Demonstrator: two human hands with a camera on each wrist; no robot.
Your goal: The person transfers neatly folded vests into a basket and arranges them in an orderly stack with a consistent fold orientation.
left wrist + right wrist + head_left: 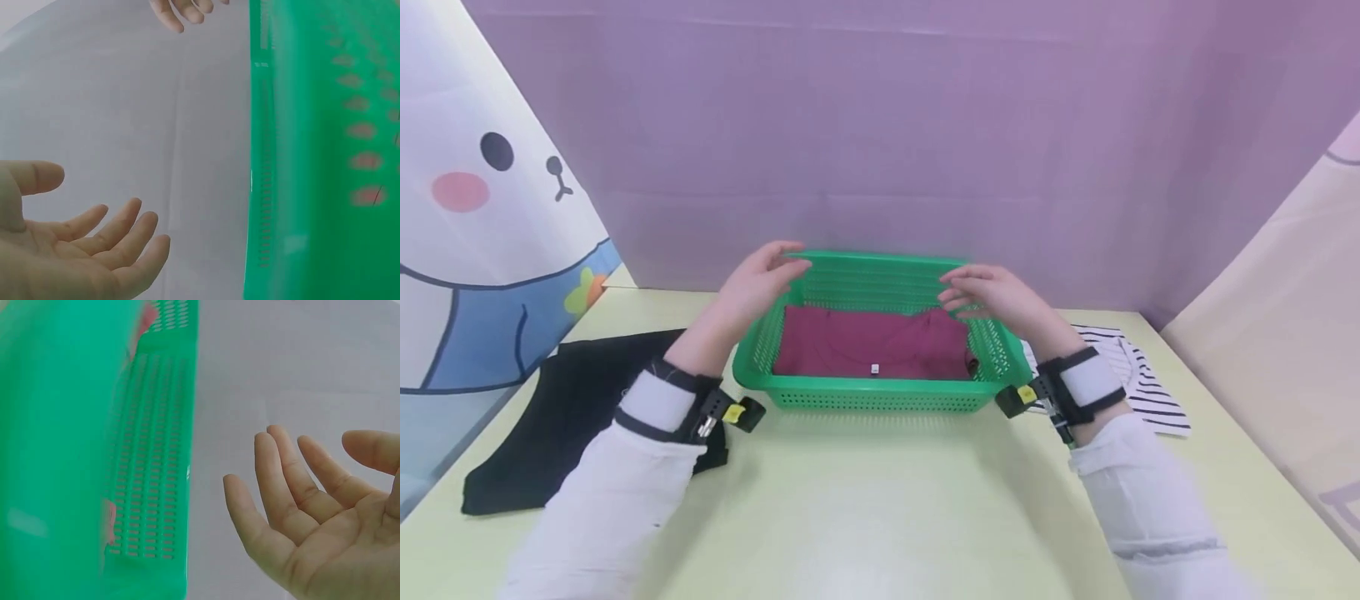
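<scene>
Two hands, the left hand and right hand, hover spread and empty over the green basket near the counter's far edge, where a folded maroon shirt lies flat inside.

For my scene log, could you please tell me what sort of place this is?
Probably a staged tabletop booth, not a home: a plain table boxed in by purple backdrop and cartoon panels, with a basket and folded clothes.
</scene>
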